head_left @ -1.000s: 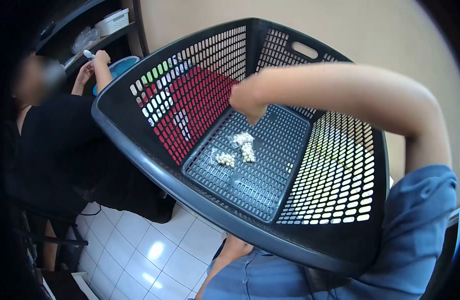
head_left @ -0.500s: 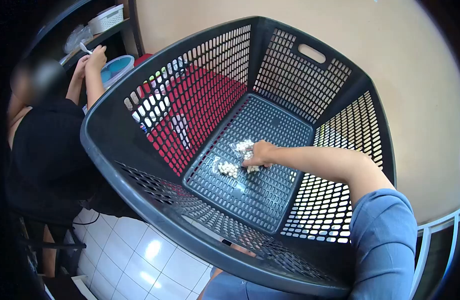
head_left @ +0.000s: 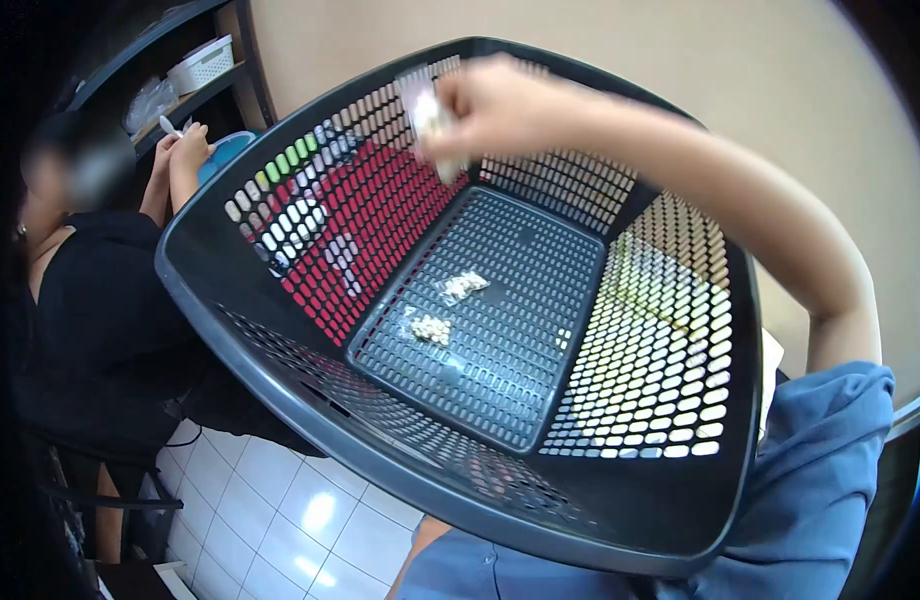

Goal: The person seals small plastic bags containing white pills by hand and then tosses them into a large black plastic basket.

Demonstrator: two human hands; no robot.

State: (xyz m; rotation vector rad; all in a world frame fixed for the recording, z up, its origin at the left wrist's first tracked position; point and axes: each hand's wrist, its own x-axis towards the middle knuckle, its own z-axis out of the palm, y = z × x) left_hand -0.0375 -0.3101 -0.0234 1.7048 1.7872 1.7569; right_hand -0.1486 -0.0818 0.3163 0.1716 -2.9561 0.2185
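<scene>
Right hand (head_left: 495, 105) is pinching a small packet (head_left: 427, 115) above basket (head_left: 280, 370); 2 packets (head_left: 462, 285) lying below fingers; left hand hidden, can't tell

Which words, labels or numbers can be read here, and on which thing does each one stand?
None can be read.
The packet in the right hand: blurred, no print legible.
The two packets in the basket: no label visible.
</scene>
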